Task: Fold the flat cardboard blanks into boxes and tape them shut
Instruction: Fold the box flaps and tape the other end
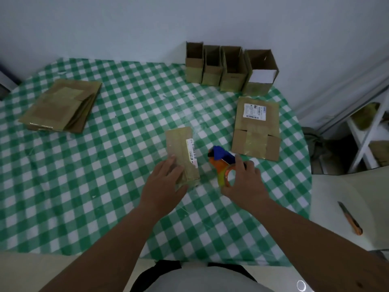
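Left hand (166,182) presses flat, fingers straight, on folded box (182,154). Right hand (244,182) grips tape dispenser (222,163) just beside it on counter (105,165).

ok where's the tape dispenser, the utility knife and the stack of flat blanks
tape dispenser (223,163): head view, on its orange body, under the right hand (244,182).
utility knife (350,218): head view, middle of its orange handle, on the pale surface at right.
stack of flat blanks (61,105): head view, top sheet's centre.
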